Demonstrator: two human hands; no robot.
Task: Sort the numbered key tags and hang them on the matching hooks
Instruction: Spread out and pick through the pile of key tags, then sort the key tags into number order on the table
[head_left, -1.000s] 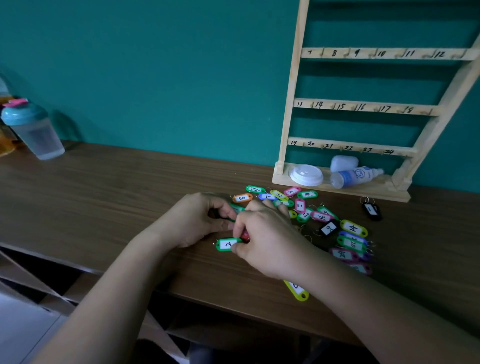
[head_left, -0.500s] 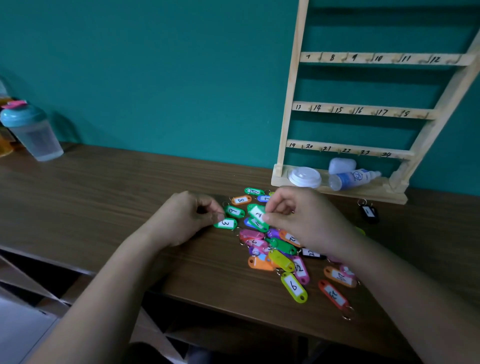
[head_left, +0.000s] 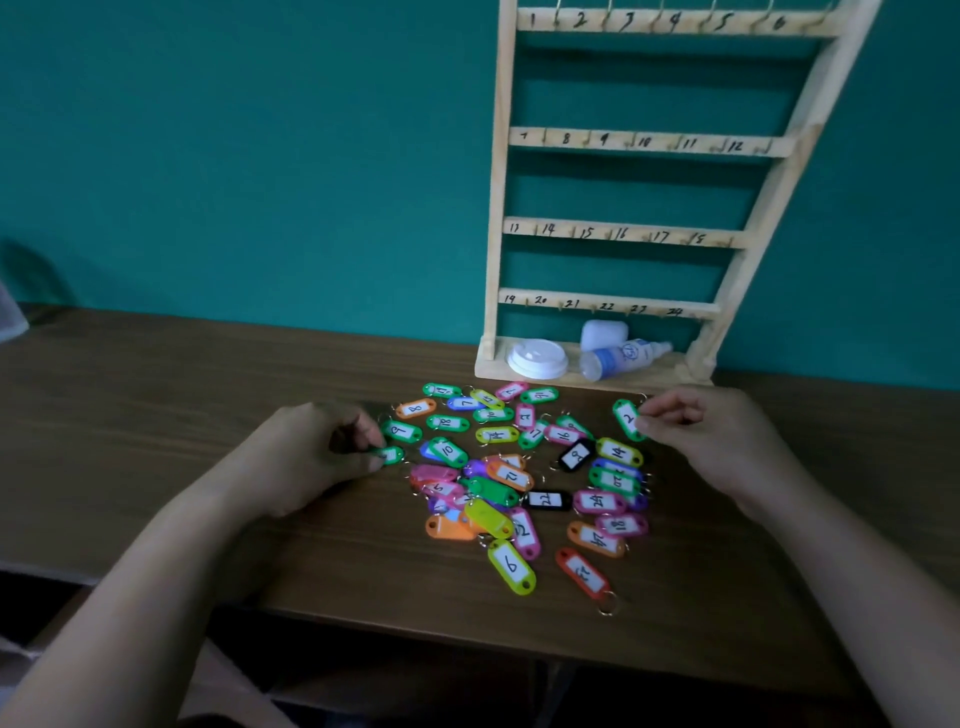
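Observation:
Several coloured key tags (head_left: 519, 478) with handwritten numbers lie in a loose pile on the brown table (head_left: 156, 415). My right hand (head_left: 696, 436) pinches a green tag marked 2 (head_left: 627, 419) at the pile's right edge, just above the table. My left hand (head_left: 311, 452) pinches another green tag (head_left: 390, 455) at the pile's left edge; its number is hidden. Behind the pile a wooden rack (head_left: 639, 145) leans on the teal wall, with hook rows numbered 1 to 24. No tags hang on it.
A white lid (head_left: 536, 357), a white case (head_left: 603, 333) and a small spray bottle (head_left: 621, 357) lie on the rack's base shelf. The table's front edge runs close below the pile. A translucent container shows at the far left edge (head_left: 8, 322).
My right hand moved from the pile's middle to its right side, lifting the green tag marked 2. My left hand stayed at the left edge on its green tag. The view tilted up.

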